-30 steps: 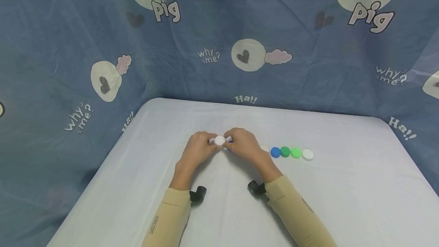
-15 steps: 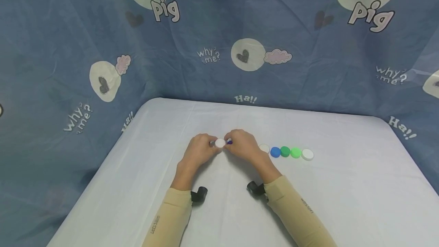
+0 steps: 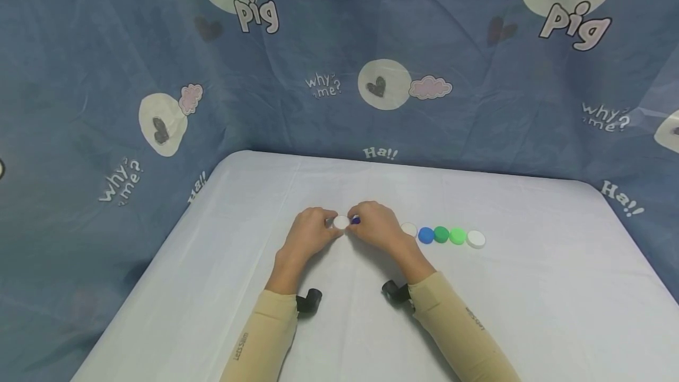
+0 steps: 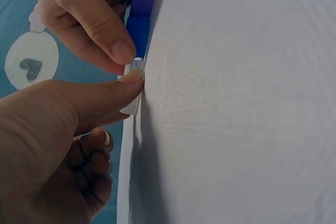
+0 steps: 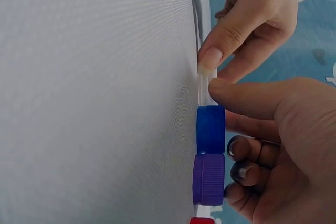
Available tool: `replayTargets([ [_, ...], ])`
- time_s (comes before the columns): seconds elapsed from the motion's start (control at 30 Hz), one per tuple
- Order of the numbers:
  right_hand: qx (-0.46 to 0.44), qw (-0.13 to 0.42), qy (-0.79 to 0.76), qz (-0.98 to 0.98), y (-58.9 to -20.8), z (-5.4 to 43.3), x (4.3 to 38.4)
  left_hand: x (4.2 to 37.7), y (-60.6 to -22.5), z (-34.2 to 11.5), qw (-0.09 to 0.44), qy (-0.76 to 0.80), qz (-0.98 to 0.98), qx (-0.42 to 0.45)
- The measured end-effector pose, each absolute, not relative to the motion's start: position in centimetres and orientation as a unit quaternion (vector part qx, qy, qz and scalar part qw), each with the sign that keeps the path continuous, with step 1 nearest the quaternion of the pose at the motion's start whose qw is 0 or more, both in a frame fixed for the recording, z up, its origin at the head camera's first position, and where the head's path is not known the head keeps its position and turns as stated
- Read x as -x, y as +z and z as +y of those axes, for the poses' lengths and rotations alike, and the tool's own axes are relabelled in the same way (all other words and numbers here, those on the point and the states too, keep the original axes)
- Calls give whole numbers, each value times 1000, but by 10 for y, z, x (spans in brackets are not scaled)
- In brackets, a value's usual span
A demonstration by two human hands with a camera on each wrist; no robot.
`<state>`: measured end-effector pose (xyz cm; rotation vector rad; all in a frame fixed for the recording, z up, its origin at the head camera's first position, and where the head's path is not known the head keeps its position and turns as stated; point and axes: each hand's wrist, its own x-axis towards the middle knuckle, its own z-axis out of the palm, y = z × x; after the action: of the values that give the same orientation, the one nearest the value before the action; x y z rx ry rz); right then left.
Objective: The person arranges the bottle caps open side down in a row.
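A white bottle cap (image 3: 341, 222) lies between my two hands. My left hand (image 3: 309, 231) pinches its left side with thumb and finger; in the left wrist view the cap (image 4: 134, 107) looks translucent. From the other side, my right hand (image 3: 376, 226) holds the same cap between thumb and finger. Right beyond it, a blue cap (image 5: 211, 129) and a purple cap (image 5: 209, 179) stand in line in the right wrist view. A red cap (image 5: 202, 220) follows, cut off by the frame edge. In the head view my right hand hides most of these.
To the right, the row continues with a white cap (image 3: 409, 229), a blue one (image 3: 426, 235), a dark green one (image 3: 441, 234), a light green one (image 3: 458, 236) and a white end cap (image 3: 476, 239). A white cloth (image 3: 530, 287) covers the table; a blue printed curtain (image 3: 318, 28) hangs behind.
Both hands and the white cap have shifted slightly toward me, mostly in the first half second. The row on the right stays put.
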<state>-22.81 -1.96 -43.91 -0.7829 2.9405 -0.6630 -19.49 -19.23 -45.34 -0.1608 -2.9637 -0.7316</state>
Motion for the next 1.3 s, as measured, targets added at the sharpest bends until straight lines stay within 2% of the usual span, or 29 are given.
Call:
replayTargets([
  [0.53, 238, 1, -217, 947, -437, -18, 227, 193, -451, -197, 42, -247, -967, 56],
  [1.3, 214, -21, -229, 949, -438, 5, 217, 196, -449, -196, 75, -212, -972, 67],
])
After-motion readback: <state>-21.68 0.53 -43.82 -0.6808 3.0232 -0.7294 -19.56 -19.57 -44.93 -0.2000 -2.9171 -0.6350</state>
